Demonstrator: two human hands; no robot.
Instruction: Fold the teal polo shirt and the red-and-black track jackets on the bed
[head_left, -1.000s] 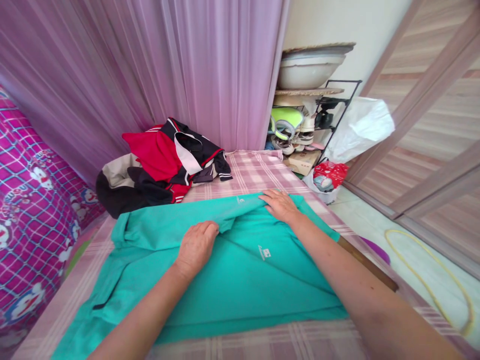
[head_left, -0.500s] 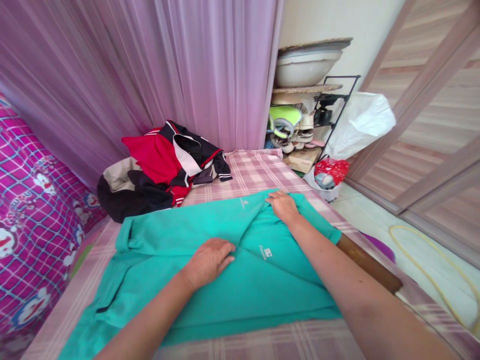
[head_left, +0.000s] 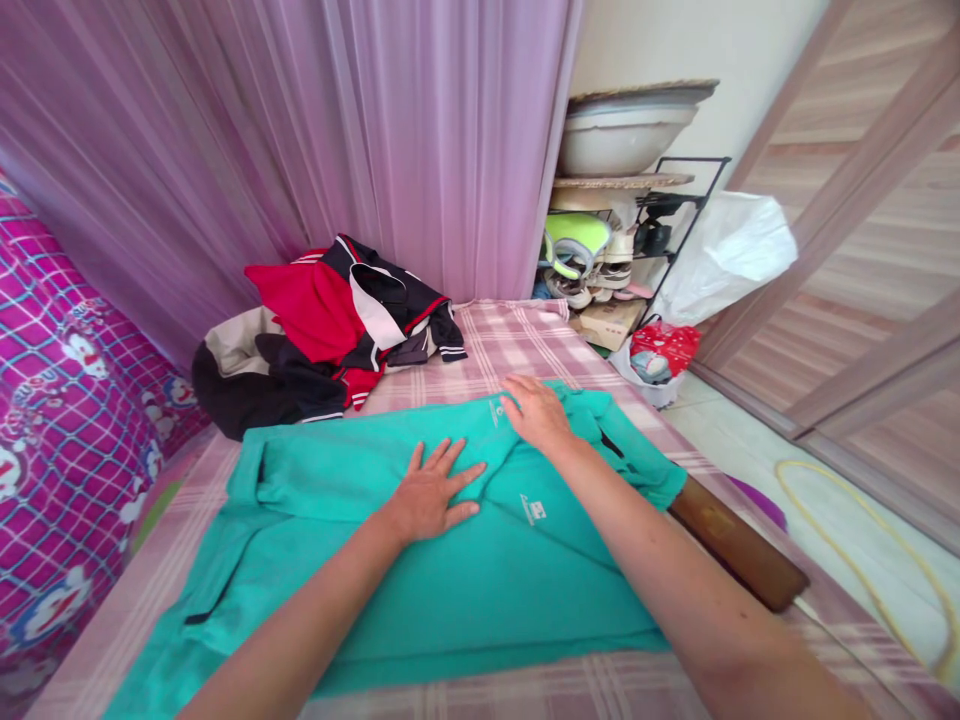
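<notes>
A teal shirt (head_left: 420, 620) lies spread on the bed, its far side turned over toward the middle in a long fold. Small white printed marks show on its right half, and a dark strip is visible near its right end. My left hand (head_left: 437, 492) rests flat on the middle of the cloth with fingers spread. Farther out, my right hand (head_left: 536, 412) lies on the folded part beside a white print, its fingers stretched out and holding nothing. The near left corner of the shirt runs out of view.
A heap of red, black and grey clothes (head_left: 337, 320) sits by the purple curtain (head_left: 435, 150). A brown flat case (head_left: 739, 540) with a white cable lies at the shirt's right end. Beyond the plaid bedsheet (head_left: 517, 340) stands a shoe rack (head_left: 667, 205) with basins on top.
My right hand has slid left along the fold, away from the shirt's right end, and its fingers have straightened. My left hand has spread its fingers and reached slightly forward.
</notes>
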